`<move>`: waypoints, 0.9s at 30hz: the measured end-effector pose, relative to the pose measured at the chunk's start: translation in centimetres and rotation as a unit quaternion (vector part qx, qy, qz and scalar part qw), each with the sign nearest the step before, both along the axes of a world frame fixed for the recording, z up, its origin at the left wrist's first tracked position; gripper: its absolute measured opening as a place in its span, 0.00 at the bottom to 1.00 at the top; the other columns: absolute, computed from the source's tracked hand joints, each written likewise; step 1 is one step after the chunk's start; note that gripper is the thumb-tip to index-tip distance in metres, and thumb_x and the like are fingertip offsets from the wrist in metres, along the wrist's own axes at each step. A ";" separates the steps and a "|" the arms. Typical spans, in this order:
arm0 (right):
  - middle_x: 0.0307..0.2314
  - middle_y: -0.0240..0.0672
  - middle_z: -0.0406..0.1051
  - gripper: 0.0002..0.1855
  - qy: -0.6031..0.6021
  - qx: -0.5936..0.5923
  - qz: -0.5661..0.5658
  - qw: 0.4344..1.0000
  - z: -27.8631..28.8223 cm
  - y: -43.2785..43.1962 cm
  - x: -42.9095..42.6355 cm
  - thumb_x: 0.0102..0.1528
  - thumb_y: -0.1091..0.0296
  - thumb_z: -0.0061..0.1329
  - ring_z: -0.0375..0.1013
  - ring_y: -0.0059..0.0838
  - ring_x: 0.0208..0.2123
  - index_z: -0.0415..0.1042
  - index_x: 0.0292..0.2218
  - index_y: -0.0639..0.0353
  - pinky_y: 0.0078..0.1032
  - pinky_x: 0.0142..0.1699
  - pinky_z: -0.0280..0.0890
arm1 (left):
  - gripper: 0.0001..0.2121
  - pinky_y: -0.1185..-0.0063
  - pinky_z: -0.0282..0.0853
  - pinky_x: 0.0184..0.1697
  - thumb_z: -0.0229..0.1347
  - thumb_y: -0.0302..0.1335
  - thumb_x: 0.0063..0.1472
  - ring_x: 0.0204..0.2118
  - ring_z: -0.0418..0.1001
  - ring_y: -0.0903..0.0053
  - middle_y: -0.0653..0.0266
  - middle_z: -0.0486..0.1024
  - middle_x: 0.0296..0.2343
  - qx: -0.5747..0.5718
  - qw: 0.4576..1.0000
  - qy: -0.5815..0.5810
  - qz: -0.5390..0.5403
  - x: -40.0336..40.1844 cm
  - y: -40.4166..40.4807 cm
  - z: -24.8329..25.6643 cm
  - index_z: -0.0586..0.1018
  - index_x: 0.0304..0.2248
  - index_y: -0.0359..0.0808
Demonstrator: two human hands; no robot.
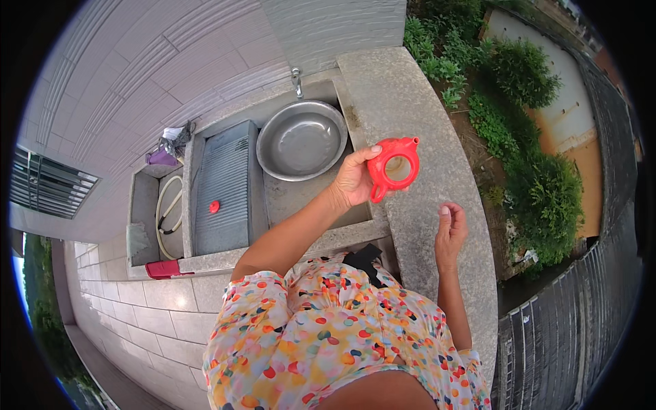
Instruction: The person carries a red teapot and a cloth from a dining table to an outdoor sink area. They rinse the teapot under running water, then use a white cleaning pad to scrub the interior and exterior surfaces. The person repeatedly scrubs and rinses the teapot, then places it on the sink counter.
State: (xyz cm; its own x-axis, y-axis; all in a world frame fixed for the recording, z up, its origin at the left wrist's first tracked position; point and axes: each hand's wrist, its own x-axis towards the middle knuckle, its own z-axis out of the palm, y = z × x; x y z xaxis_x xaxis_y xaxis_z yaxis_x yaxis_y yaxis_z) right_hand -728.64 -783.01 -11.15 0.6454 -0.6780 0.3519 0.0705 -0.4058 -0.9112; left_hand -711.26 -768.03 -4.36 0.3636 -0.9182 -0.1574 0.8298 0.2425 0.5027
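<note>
My left hand point(353, 180) grips a small red teapot point(379, 168) from its left side, thumb on top and fingers underneath. The lid is off, so the round opening and pale inside face up. Its spout points to the far right, and the loop handle points back toward me. Over the stone counter point(420, 118), my right hand point(451, 233) is loosely curled and holds nothing visible. A small round red lid point(214, 206) lies on the ribbed washboard slab point(225, 174) to the left.
A wide metal basin point(274, 161) sits in the concrete sink beneath a tap point(296, 82). Left of the washboard, a narrow trough holds a coiled hose point(160, 215). A red cloth-like item point(163, 269) hangs on the front ledge. Plants point(546, 195) grow beyond the counter's right edge.
</note>
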 end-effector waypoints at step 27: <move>0.17 0.34 0.64 0.22 0.134 0.454 0.337 0.814 2.4 14.1 1.1 0.53 0.55 0.38 0.63 0.24 0.21 0.52 0.12 0.52 0.20 0.26 0.55 | 0.37 0.75 0.65 0.36 0.54 0.45 0.49 0.44 0.61 0.71 0.58 0.56 0.46 0.208 0.926 -0.188 0.254 -11.3 14.4 -5.2 0.48 0.52 0.37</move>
State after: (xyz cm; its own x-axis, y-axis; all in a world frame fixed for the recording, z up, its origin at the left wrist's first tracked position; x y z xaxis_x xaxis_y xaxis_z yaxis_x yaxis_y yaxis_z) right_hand -727.51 -768.90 -8.71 0.9498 -0.0399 -0.3104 -0.2518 0.4914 -0.8338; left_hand -722.59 -753.66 -9.52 0.8322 -0.5028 -0.2337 0.4099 0.2741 0.8700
